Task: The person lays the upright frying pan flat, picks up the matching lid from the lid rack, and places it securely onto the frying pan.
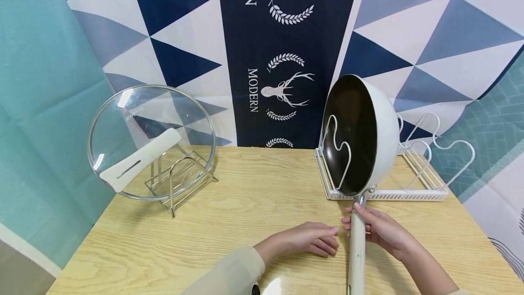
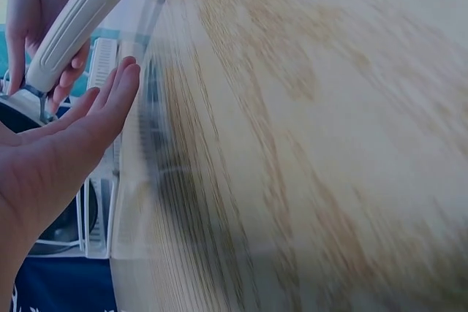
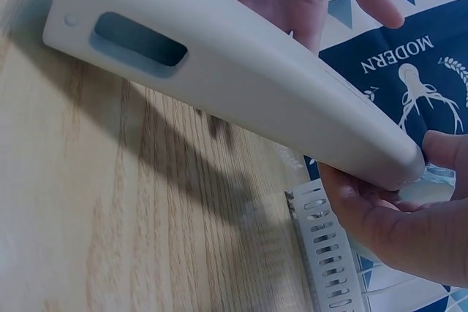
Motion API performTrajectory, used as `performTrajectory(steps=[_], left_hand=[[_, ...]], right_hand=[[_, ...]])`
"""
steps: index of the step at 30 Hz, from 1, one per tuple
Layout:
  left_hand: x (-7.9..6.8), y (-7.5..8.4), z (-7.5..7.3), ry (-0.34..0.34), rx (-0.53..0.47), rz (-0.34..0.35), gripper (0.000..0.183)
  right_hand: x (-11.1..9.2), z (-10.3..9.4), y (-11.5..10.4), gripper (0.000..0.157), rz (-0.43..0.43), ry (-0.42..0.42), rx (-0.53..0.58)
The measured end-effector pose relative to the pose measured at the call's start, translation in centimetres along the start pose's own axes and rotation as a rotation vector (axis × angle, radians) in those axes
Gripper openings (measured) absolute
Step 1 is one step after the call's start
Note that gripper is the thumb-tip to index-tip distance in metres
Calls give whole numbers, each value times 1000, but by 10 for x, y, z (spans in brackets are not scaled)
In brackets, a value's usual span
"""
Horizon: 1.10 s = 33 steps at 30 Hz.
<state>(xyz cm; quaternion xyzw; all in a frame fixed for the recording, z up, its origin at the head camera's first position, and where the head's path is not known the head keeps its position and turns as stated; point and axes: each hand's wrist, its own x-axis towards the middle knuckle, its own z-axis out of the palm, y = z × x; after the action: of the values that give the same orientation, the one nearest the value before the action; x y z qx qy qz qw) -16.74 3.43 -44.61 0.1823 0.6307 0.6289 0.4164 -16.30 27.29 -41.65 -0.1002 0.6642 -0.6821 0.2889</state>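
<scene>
A white frying pan [image 1: 385,135] with a dark inside stands on its side in a white wire rack [image 1: 409,195], between its wavy dividers. The long cream handle [image 1: 357,249] points toward me. With its thumb and fingers, my right hand [image 1: 386,232] grips the handle close to the pan. My left hand [image 1: 307,239] is just left of the handle, its fingers relaxed and holding nothing. In the right wrist view the handle [image 3: 256,71] crosses above the table, with a slot near its end.
On the left a round glass lid [image 1: 118,135] with a cream grip [image 1: 141,160] leans upright in a metal wire stand [image 1: 172,201]. The wooden table [image 1: 254,190] runs back to a patterned cloth [image 1: 278,117]. More wavy dividers [image 1: 454,144] rise on the rack's right side.
</scene>
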Motion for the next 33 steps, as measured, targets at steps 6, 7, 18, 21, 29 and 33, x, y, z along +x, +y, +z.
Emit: performTrajectory(steps=[6,7,18,21,29,33], left_hand=[[3,3,10,-33,-67,-19,52],[3,4,12,-42,-71,-23,52],[10,3,23,-61,-96,-89,51],[13,1,27,-62,-154,-98,48],[19,-3,35,-73,-241,-112,48],[24,-5,39,-107,-258,-123,50]], right_hand=[[0,-1,1,32,1,-1,-2],[0,-1,0,32,2,3,-5],[-1,-1,1,33,-8,-2,4],[0,0,2,33,-3,2,-3],[-1,0,3,34,-4,8,-6],[-1,1,2,34,-1,14,-7]])
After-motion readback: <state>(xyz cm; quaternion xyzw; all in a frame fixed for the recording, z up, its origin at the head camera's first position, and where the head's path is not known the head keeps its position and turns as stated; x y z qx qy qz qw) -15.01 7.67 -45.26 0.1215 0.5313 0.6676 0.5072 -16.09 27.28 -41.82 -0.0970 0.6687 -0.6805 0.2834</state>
